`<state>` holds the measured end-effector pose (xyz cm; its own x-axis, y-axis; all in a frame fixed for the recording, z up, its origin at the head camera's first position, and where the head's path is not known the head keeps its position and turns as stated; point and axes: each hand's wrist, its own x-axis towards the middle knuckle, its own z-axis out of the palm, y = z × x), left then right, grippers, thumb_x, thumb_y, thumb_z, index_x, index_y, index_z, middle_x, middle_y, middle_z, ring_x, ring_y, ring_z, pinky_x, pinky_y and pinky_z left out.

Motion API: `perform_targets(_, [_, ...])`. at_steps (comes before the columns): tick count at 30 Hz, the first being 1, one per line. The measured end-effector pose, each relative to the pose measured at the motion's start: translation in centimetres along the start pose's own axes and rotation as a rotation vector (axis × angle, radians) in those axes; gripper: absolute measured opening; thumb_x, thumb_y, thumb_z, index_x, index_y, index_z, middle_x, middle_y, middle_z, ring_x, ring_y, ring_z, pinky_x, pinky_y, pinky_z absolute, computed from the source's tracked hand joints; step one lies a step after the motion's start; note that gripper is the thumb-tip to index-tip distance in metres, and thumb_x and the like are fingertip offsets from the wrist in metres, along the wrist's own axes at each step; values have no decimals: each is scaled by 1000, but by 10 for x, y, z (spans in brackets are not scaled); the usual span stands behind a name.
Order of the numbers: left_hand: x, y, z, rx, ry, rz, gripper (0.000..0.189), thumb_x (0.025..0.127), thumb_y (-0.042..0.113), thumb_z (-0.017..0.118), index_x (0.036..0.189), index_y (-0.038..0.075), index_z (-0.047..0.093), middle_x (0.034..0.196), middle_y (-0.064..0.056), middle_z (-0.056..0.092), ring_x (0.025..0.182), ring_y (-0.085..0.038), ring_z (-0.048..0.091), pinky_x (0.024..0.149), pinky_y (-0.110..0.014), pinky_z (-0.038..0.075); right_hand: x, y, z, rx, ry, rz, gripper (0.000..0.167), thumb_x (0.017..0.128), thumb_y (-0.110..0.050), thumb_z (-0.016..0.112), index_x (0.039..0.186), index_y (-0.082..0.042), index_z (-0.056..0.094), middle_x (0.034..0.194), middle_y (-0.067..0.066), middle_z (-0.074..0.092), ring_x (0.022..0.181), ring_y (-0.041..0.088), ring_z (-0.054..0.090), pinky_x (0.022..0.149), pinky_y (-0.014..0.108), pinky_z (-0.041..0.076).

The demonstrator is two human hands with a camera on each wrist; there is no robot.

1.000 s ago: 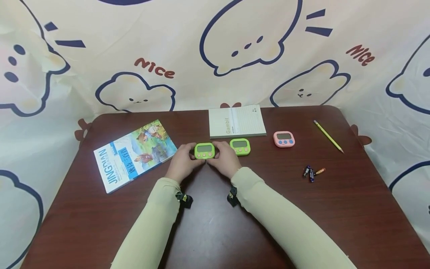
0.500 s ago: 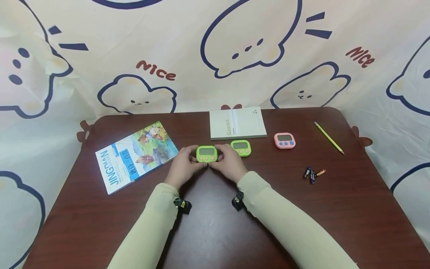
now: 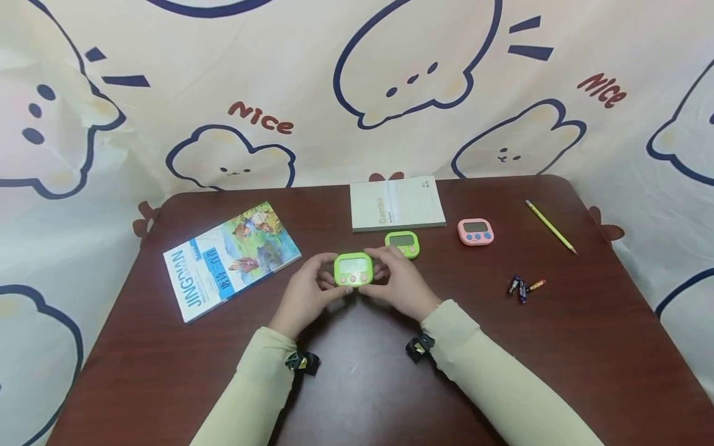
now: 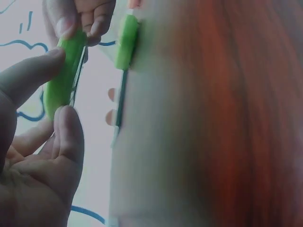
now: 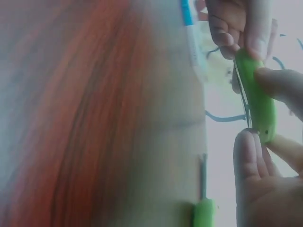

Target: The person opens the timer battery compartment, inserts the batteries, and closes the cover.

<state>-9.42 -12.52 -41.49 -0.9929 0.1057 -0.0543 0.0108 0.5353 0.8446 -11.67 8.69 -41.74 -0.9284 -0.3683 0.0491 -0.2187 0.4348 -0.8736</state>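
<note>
A green digital timer (image 3: pixel 354 270) with a grey screen and pink buttons is held up between both hands, its face toward the head camera. My left hand (image 3: pixel 305 292) pinches its left side between thumb and fingers. On the opposite side, my right hand (image 3: pixel 406 286) grips it the same way. Both wrist views show the timer's green casing (image 4: pixel 66 75) edge-on, raised off the table, with fingertips along its edges. Just behind the right fingers lies a second green timer (image 3: pixel 404 241), its lower left corner partly covered by that hand.
A pink timer (image 3: pixel 476 232) lies to the right, several small batteries (image 3: pixel 523 288) in front of it. A pencil (image 3: pixel 551 227) is at the far right. Behind the hands lies a pale notebook (image 3: pixel 413 207); a colourful book (image 3: pixel 231 263) sits at the left on the brown table (image 3: pixel 357 396).
Both hands have brought the green timer nearer to the person and slightly right, lifting it. Its screen now catches more light. The other things stay where they were.
</note>
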Motion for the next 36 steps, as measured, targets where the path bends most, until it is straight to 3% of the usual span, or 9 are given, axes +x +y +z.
perform_targets(10, [-17, 35, 12, -52, 1, 124, 63, 78, 15, 88, 134, 12, 57, 94, 0, 63, 79, -13, 62, 69, -28, 56, -33, -7, -37, -49, 26, -150, 69, 76, -5, 88, 137, -4, 56, 126, 5, 59, 95, 15, 64, 85, 33, 57])
perform_targets(19, [-29, 55, 18, -74, 21, 250, 61, 77, 19, 89, 130, 14, 60, 102, 4, 61, 88, -17, 65, 79, -33, 59, -51, -21, -66, -37, -18, -153, 72, 76, -9, 89, 140, -14, 56, 131, -3, 57, 103, 13, 63, 91, 33, 56])
perform_targets(24, [-31, 61, 18, -96, 31, 313, 61, 77, 18, 89, 131, 13, 59, 105, 4, 60, 91, -23, 66, 83, -34, 59, -55, -25, -72, -66, -8, -179, 73, 77, -12, 89, 142, -15, 55, 131, -3, 57, 107, 13, 61, 92, 36, 55])
perform_targets(31, [-33, 66, 17, -85, 6, 350, 63, 76, 16, 90, 131, 11, 59, 110, 4, 61, 94, -10, 64, 86, -31, 58, -57, -25, -77, -53, -10, -218, 70, 76, -12, 89, 138, -13, 58, 135, -5, 58, 108, 13, 61, 92, 37, 55])
perform_targets(36, [-32, 62, 19, -96, -18, 393, 64, 76, 15, 89, 132, 9, 58, 119, 1, 60, 101, -10, 64, 90, -33, 57, -58, -22, -79, -31, -21, -209, 68, 75, -14, 90, 135, -15, 60, 134, -7, 59, 111, 13, 60, 95, 40, 54])
